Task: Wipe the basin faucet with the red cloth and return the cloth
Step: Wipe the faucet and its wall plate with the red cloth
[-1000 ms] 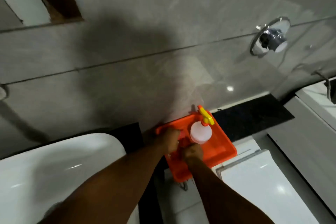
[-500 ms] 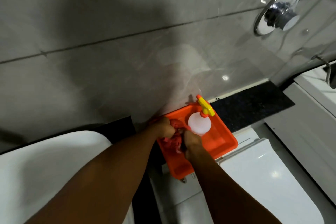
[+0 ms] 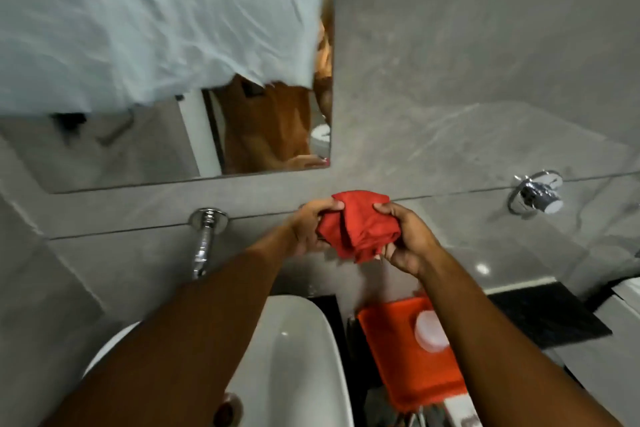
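red cloth [image 3: 358, 229]: soft matt fabric, creased | faucet [image 3: 204, 239]: polished metal | basin [image 3: 294, 357]: glossy white | tray [image 3: 398, 354]: smooth orange plastic

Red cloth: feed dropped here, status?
Left hand and right hand both gripping red cloth, bunched, in the air. Faucet untouched, nothing in the way.

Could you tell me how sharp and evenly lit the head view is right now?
Head view: motion-smeared overall, worst on the white cloth over the mirror; wide-angle bending at the edges; dim light, with a small glare spot on the wall tile; the red cloth between left hand and right hand reads fairly clearly.
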### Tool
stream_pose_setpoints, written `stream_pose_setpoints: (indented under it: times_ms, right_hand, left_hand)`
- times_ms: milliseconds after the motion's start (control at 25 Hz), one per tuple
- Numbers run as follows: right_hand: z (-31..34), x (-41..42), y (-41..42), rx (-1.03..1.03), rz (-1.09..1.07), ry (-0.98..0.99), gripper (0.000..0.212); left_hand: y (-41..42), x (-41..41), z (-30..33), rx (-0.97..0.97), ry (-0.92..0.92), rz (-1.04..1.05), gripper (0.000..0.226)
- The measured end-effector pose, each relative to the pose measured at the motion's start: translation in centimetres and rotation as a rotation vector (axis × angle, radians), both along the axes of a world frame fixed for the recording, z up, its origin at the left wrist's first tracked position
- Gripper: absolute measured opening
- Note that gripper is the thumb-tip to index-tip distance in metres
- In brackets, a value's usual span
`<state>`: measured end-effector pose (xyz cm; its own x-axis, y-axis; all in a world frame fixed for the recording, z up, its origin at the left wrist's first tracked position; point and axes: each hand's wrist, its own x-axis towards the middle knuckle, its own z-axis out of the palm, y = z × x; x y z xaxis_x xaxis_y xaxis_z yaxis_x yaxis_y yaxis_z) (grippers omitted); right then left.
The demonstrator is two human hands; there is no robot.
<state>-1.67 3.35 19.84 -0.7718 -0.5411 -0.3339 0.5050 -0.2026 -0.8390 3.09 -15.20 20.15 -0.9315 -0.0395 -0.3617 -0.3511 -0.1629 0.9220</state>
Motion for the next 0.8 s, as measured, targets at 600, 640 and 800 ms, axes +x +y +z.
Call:
stream_pose_setpoints:
  times_ms: [600, 640, 800]
  right_hand:
    - [1.3, 11.6, -23.5, 0.366, 0.045, 0.062, 0.018]
    - [1.1, 11.6, -23.7, 0.361, 0.001, 0.090, 0.019]
    - [1.6, 10.5, -23.3, 0.375, -0.061, 0.299, 0.019]
  left_hand:
    - [-18.2, 14.9, 2.4, -0.762, -0.219, 0.620, 0.064]
    - [-17.7, 14.7, 1.9, -0.889, -0.234, 0.662, 0.066]
    - [-13.9, 12.7, 0.1, -1.429, -0.170, 0.667, 0.065]
